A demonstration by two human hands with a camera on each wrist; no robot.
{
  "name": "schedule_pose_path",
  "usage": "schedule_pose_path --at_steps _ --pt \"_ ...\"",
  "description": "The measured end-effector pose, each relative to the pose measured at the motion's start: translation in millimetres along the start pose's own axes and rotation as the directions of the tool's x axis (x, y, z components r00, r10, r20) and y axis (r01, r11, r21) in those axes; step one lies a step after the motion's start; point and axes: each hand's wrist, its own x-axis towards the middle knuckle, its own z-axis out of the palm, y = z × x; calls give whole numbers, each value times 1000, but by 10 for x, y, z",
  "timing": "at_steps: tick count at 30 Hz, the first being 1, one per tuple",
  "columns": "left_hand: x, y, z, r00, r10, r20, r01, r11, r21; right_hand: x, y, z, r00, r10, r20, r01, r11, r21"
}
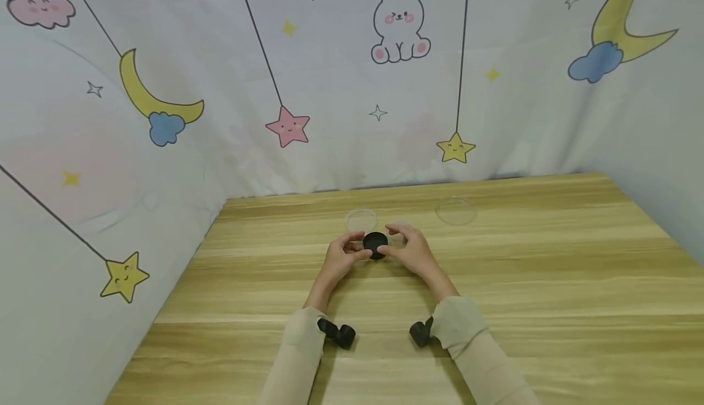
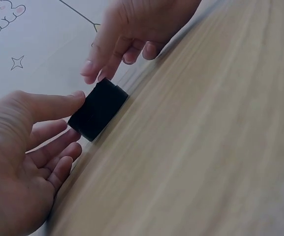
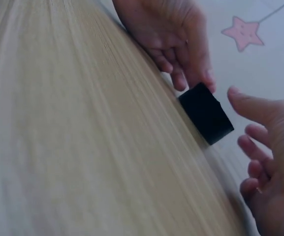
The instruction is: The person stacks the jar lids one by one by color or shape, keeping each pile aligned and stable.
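Note:
A short black cylinder (image 1: 376, 240) with a dark, seemingly hollow top stands on the wooden table between the two hands. In the left wrist view its dark side wall (image 2: 98, 112) shows, low against the tabletop. My left hand (image 1: 341, 257) holds it from the left, thumb on the rim and fingers lower on the side. On the other side is my right hand (image 1: 414, 252), its thumb and fingers spread around the cylinder. The right wrist view shows a small gap between that right thumb (image 3: 250, 105) and the rim.
Behind the hands lies a clear round disc (image 1: 360, 219), and a larger clear disc (image 1: 455, 211) lies farther right. A printed cloth (image 1: 341, 75) hangs along the table's back edge and left side. Black wrist devices (image 1: 343, 335) sit at both cuffs.

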Motion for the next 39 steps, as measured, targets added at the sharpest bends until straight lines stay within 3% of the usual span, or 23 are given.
schedule_pose_path --at_steps 3,6,10,13,18,24,31,34,39 --pt "12 -1 -9 1000 -9 -11 9 1000 1 4 5 -30 999 30 -23 -29 999 38" --pt "79 -35 -21 998 0 -60 0 1000 -1 36 -1 -89 996 72 -55 -68 995 79" --pt "187 -27 -7 980 73 -184 -76 997 -12 134 -14 -232 990 98 -99 -85 989 123" --pt "229 75 78 967 135 -216 -140 990 -9 192 -14 -388 985 109 -134 -88 985 150" --pt "306 260 355 975 179 -134 -181 983 -5 219 7 -691 968 152 -200 -117 977 178" --pt "463 432 782 986 167 -32 -168 985 -48 191 129 -1087 956 202 -211 -169 971 167" --pt "572 480 1347 994 45 95 -36 995 -93 -30 393 -1514 950 246 -192 -218 963 155" --pt "602 438 1476 997 9 82 -1 995 -101 -100 493 -1554 939 303 -163 -270 942 197" --pt "692 307 1616 1000 -25 3 25 991 -130 -127 624 -1484 910 387 -149 -337 899 280"
